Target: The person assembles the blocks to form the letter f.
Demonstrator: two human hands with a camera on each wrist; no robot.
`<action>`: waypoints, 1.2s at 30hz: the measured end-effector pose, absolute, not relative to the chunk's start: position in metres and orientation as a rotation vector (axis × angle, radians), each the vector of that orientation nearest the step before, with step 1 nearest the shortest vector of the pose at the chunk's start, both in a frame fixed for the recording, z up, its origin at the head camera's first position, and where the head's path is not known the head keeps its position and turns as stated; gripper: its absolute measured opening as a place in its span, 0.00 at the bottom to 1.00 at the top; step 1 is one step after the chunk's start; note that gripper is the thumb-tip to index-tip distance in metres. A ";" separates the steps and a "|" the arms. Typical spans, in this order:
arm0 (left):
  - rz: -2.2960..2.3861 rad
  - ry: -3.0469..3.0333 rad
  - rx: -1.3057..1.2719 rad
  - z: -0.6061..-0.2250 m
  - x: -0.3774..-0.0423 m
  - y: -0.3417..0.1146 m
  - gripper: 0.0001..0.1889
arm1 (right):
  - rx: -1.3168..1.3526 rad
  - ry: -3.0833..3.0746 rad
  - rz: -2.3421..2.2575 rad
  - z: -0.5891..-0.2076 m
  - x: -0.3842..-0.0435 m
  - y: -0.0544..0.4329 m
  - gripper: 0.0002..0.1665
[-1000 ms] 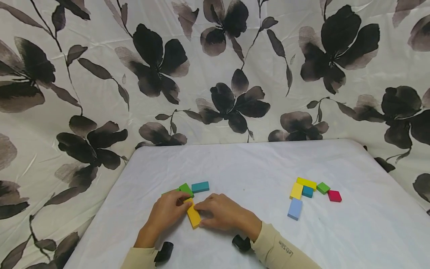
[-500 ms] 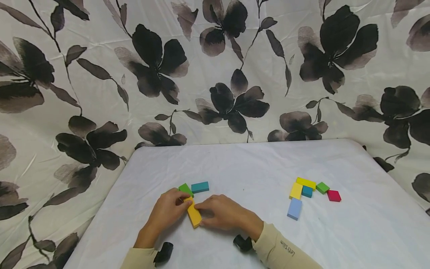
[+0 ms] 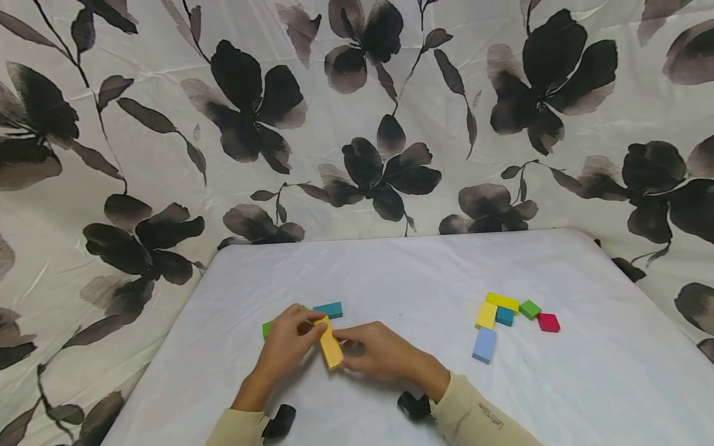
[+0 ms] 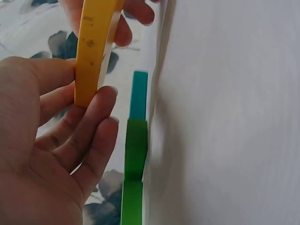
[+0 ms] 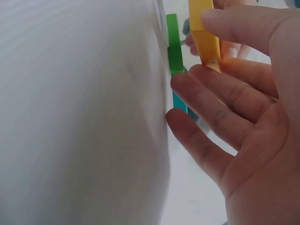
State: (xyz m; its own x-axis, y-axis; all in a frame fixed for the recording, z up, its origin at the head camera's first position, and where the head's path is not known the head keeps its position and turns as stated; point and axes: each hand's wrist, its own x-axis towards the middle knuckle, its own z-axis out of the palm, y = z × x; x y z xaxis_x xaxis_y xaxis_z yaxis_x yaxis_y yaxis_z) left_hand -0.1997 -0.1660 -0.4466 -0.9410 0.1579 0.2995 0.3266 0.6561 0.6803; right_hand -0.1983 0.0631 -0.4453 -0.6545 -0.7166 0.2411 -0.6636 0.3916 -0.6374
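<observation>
A yellow-orange rectangular block (image 3: 331, 348) is held between both hands, a little above the white table. My left hand (image 3: 287, 344) pinches its far end between thumb and fingers, seen also in the left wrist view, where dark marks show on the block (image 4: 90, 51). At the near end, the thumb and forefinger of my right hand (image 3: 382, 352) grip the block; its other fingers extend loosely in the right wrist view. Behind the left hand lie two green blocks (image 4: 136, 150) end to end, partly hidden in the head view, and a teal block (image 3: 328, 310) beside them.
On the right of the table (image 3: 390, 272) lies a group of blocks: two yellow (image 3: 486, 316), a small teal (image 3: 504, 316), a green (image 3: 530, 309), a red (image 3: 549, 323) and a light blue (image 3: 484, 345). A floral cloth (image 3: 312, 142) hangs behind the table.
Both hands have lifted the yellow-orange block and shifted it slightly right, away from the green blocks. More of the left green block shows now. The head view has turned slightly.
</observation>
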 end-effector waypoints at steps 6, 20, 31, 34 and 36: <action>-1.177 -2.629 -0.426 -0.447 -0.203 -0.153 0.10 | -1.185 2.545 -1.188 -0.446 -0.199 0.075 0.32; -1.216 -2.635 -0.514 -0.447 -0.213 -0.121 0.10 | -0.995 2.500 -1.372 -0.451 -0.195 0.099 0.35; -1.303 -2.640 -0.547 -0.444 -0.222 -0.097 0.11 | -0.806 2.445 -1.526 -0.450 -0.190 0.117 0.37; -1.318 -2.661 -0.554 -0.442 -0.223 -0.090 0.11 | -0.761 2.431 -1.554 -0.451 -0.189 0.123 0.37; -1.326 -2.666 -0.575 -0.440 -0.223 -0.086 0.11 | -0.724 2.422 -1.566 -0.451 -0.188 0.127 0.38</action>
State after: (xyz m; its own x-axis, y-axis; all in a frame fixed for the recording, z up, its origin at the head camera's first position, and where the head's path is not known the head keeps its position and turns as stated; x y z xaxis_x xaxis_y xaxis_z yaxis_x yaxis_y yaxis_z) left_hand -0.2233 -0.0863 -0.4404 -0.9225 0.2847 0.2608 0.3797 0.5470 0.7460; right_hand -0.1881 0.1269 -0.4506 -0.8681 -0.4821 0.1182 -0.3057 0.3317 -0.8925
